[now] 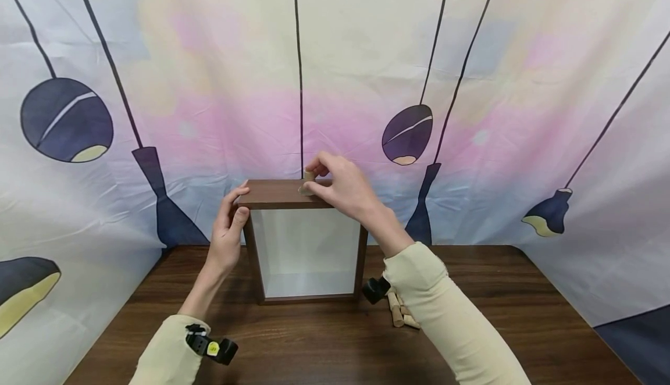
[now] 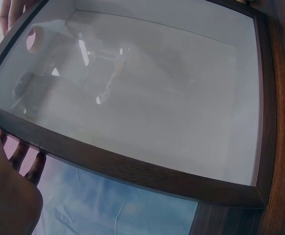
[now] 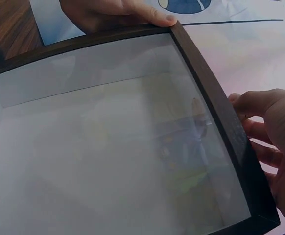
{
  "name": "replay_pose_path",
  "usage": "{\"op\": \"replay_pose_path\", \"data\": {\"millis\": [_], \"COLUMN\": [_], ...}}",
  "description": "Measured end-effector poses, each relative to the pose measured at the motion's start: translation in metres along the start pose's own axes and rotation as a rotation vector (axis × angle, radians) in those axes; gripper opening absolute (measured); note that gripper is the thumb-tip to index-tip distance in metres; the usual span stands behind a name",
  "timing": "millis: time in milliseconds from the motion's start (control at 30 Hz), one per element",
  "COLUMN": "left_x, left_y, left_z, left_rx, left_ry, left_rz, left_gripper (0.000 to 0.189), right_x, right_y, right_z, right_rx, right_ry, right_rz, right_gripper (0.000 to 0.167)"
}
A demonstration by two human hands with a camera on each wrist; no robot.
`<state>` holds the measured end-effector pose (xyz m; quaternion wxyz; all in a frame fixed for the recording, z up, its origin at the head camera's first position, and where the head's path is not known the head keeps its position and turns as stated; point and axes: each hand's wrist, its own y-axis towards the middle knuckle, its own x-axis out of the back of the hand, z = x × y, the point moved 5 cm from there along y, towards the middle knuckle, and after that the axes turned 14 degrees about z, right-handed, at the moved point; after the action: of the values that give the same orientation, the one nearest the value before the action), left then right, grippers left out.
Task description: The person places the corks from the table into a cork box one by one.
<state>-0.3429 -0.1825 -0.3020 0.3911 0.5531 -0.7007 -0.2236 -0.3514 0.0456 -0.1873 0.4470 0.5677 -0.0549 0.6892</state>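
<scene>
Head view.
Cork (image 1: pixel 309 176), one: pinched between thumb and fingertips of the right hand (image 1: pixel 342 187), at the top of the box (image 1: pixel 272 193). Long axis appears roughly upright, crosswise to the box's flat top; partly covered by the fingers, exact tilt cannot be told. The right hand is the nearer, being on it; the left hand (image 1: pixel 227 235) lies well apart, to the cork's left. Governing relation, as judged: cork against the top panel just beneath the right hand.
Box, one: dark frame, clear front, standing upright on the surface (image 1: pixel 293 341), below and between the hands. Left hand grips its upper left corner, thumb at the front, fingers over the edge.
Loose corks (image 1: pixel 396 314), several: heaped on the surface, below the right hand, beside its wrist.

Left wrist view.
Opening (image 2: pixel 35 40), one, round: in the box's top panel, seen from inside through the front; between the hands, nearer the right. Left hand's fingers bent along the frame's outer side. Cork not visible here; whether it is lined up with the opening cannot be told.

Right wrist view.
Right hand beside the top edge, fingers bent, thumb tip at the frame; its cork is not visible. Left hand at the adjoining corner, thumb tip touching the frame.
</scene>
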Motion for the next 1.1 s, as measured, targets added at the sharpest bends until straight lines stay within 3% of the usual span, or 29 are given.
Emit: {"op": "replay_pose_path", "data": {"millis": [433, 867, 1100], "left_x": [-0.001, 0.000, 0.000], "left_y": [0.000, 0.001, 0.001], "left_z": [-0.002, -0.001, 0.000], "left_rx": [-0.008, -0.021, -0.030], "left_ry": [-0.012, -0.038, -0.033], "left_rz": [-0.005, -0.015, -0.017], "left_gripper": [0.040, 0.040, 0.039], "right_x": [0.006, 0.024, 0.034], "right_y": [-0.007, -0.040, -0.062], "right_z": [-0.003, -0.026, -0.041], "right_rx": [-0.009, 0.004, -0.028], "right_ry": [0.020, 0.068, 0.068], "right_rz": [-0.035, -0.140, -0.206], "right_gripper": [0.016, 0.015, 0.015]}}
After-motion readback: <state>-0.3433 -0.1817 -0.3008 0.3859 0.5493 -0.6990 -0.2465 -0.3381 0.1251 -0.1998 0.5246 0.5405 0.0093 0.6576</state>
